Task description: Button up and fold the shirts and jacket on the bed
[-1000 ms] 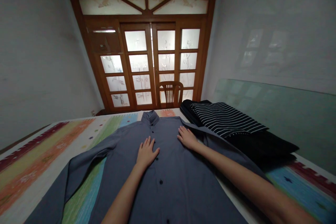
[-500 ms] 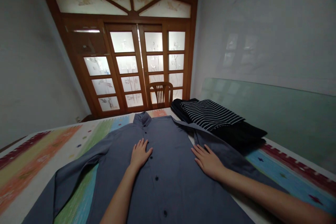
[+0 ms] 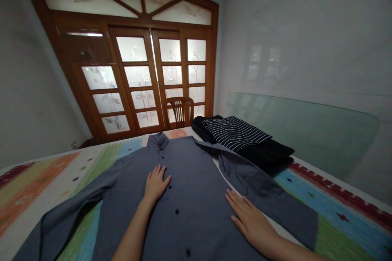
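A dark grey-blue button-up shirt [image 3: 199,179] lies spread out front side up, collar pointing away from me and sleeves out to both sides. My left hand [image 3: 156,184] rests flat on the shirt's chest, just left of the button line, fingers stretched out. Lower down, my right hand [image 3: 249,218] lies flat at the shirt's right side edge, fingers extended, close to the gap beside the sleeve [image 3: 275,189]. Neither hand grips the cloth. The shirt's lower end runs out of view.
Beneath the shirt is a striped, multicoloured cloth [image 3: 92,167] covering the table. Folded dark clothes [image 3: 275,153], with a black-and-white striped garment [image 3: 235,132] on top, lie at the back right. A wooden chair [image 3: 179,110] stands behind, before wood-framed glass doors [image 3: 143,77].
My right hand has slid down along the shirt's right side, towards me. My left hand stays at nearly the same place on the chest. The camera view has shifted slightly right.
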`<state>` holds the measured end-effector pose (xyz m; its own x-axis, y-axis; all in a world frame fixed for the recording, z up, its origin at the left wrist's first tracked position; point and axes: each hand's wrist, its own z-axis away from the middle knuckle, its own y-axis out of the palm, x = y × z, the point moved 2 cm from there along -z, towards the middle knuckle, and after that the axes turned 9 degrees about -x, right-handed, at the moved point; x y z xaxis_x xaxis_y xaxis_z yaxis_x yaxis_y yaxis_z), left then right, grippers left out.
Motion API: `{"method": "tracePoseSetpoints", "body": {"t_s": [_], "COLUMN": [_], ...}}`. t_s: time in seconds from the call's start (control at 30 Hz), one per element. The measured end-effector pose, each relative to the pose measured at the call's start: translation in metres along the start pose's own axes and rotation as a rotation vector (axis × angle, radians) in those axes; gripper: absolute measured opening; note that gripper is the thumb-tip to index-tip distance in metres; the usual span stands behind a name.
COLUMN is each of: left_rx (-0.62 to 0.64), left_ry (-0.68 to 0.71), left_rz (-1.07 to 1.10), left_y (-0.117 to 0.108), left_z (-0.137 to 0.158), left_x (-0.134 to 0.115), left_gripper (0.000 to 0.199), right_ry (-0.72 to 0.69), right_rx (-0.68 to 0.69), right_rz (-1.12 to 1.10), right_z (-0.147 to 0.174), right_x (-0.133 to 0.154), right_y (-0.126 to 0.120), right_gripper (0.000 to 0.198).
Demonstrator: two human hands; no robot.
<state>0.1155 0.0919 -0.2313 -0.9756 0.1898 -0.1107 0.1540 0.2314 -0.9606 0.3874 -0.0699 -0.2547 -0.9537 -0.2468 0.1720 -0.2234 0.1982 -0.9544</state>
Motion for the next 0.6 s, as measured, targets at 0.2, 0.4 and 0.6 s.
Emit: {"method": "tracePoseSetpoints", "body": {"t_s": [0.2, 0.4, 0.6], "left_rx": [-0.012, -0.003, 0.003], "left_ry": [0.0, -0.005, -0.01], "left_rz": [-0.005, -0.026, -0.041], "left_y": [0.001, -0.001, 0.0], "left_z": [0.001, 0.002, 0.001], "left_x": [-0.001, -0.003, -0.004], "left_gripper": [0.052, 0.053, 0.054], "right_ry": [-0.001, -0.414, -0.672], "right_rx": [0.017, 0.153, 0.172], "right_rz": [0.014, -0.173, -0.283], "right_z": [0.004, 0.0, 0.03], "right_x": [-0.012, 0.047, 0.065], "right_y": [-0.012, -0.029, 0.008], "right_gripper": [0.046, 0.051, 0.046]}}
